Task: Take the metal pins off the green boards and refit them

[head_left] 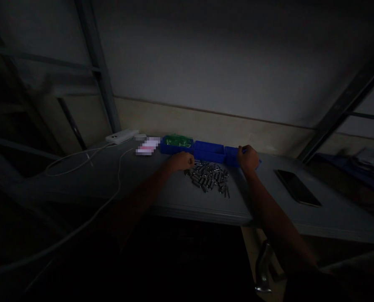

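Note:
A pile of small metal cylindrical parts [209,176] lies loose on the grey tabletop. At its left edge is my left hand [183,160], fingers curled together; anything pinched in them is too small and dark to make out. My right hand [249,157] hangs over the right blue bin [231,156] and covers part of it. Its fingers are closed too, and what they hold, if anything, is hidden. The middle blue bin [209,157] stands behind the pile. Green plastic bagging [178,141] fills the left blue bin [176,149].
A dark phone [297,187] lies at the right of the table [171,195]. On the left are a white power strip [122,136], a blurred paper card [148,146] and a white cable [119,176] running toward me. Metal posts [99,67] frame both sides.

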Demonstrator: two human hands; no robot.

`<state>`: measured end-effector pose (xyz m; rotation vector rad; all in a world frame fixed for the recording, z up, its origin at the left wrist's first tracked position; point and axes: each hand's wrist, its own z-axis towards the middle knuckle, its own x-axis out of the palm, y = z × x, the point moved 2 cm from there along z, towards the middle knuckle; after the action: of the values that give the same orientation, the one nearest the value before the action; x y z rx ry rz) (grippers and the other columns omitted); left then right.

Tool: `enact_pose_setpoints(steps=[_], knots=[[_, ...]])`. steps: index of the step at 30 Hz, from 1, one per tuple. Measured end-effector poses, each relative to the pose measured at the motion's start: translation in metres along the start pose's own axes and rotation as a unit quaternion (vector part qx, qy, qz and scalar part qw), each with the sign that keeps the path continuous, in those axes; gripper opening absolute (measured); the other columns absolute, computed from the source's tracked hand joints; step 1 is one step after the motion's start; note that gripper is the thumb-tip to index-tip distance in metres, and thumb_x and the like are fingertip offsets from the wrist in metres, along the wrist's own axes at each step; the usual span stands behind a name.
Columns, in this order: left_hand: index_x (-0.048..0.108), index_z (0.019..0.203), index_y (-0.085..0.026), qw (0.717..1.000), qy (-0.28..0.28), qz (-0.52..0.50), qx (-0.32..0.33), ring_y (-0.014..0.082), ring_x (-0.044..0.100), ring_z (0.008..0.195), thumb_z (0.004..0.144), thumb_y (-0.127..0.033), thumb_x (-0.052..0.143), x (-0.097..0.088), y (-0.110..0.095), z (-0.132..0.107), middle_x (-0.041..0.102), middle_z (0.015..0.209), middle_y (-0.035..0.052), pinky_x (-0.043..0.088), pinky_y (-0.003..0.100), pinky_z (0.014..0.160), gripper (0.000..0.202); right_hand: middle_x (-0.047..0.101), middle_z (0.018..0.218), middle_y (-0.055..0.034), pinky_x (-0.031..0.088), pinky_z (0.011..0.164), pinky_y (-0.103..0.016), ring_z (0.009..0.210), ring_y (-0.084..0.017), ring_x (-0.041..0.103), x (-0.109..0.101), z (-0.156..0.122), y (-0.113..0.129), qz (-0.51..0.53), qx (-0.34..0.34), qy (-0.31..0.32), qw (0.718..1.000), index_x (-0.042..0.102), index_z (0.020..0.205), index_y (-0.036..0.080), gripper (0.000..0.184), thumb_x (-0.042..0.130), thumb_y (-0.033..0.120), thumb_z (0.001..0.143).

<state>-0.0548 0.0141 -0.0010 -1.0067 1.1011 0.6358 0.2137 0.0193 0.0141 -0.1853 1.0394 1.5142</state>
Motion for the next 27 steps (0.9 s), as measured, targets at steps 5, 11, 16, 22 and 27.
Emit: enact_pose_setpoints(steps=[5,11,16,22,27], knots=[[0.067,0.079,-0.017,0.999,-0.032,0.002,0.021,0.0149,0.061,0.071,0.068,-0.015,0.055,0.000,0.004,0.002,0.069,0.078,0.0029,0.040,0.022,0.060,0.017,0.065,0.083,-0.0111,0.037,0.064,-0.030,0.076,-0.023,0.060,-0.002,-0.005,0.008,-0.006,-0.015,0.018,1.000,0.060,0.097,0.016,0.031,0.045,0.040,0.084],[0.063,0.081,-0.013,0.988,-0.143,-0.030,0.056,0.0154,0.059,0.075,0.077,-0.018,0.047,-0.005,-0.002,0.006,0.066,0.083,0.0062,0.042,0.024,0.067,0.017,0.064,0.074,-0.0045,0.038,0.063,-0.026,0.066,-0.017,0.057,0.006,-0.036,0.050,0.111,-0.253,0.120,0.953,0.056,0.106,0.016,0.033,0.042,0.038,0.086],[0.061,0.078,-0.014,0.981,-0.166,-0.038,0.089,0.0156,0.057,0.078,0.081,-0.019,0.044,0.000,-0.012,0.007,0.064,0.081,0.0057,0.043,0.026,0.071,0.018,0.066,0.091,-0.0070,0.040,0.072,-0.026,0.082,-0.018,0.059,0.015,-0.064,0.072,0.099,-0.393,0.183,0.896,0.059,0.098,0.019,0.020,0.046,0.029,0.086],[0.058,0.068,-0.015,0.982,-0.164,-0.062,0.075,0.0151,0.056,0.069,0.086,-0.025,0.040,0.002,-0.014,0.006,0.063,0.071,0.0050,0.041,0.026,0.065,0.028,0.067,0.091,-0.0065,0.039,0.069,-0.025,0.082,-0.018,0.061,0.015,-0.066,0.070,0.049,-0.383,0.204,0.900,0.057,0.097,0.020,0.020,0.041,0.029,0.089],[0.058,0.081,-0.016,0.966,-0.196,-0.134,0.106,0.0143,0.057,0.068,0.083,-0.028,0.047,-0.001,-0.017,0.003,0.063,0.072,0.0020,0.042,0.025,0.064,0.016,0.068,0.089,-0.0077,0.037,0.066,-0.025,0.078,-0.018,0.062,0.015,-0.064,0.070,0.032,-0.364,0.203,0.908,0.056,0.097,0.018,0.025,0.035,0.031,0.093]])
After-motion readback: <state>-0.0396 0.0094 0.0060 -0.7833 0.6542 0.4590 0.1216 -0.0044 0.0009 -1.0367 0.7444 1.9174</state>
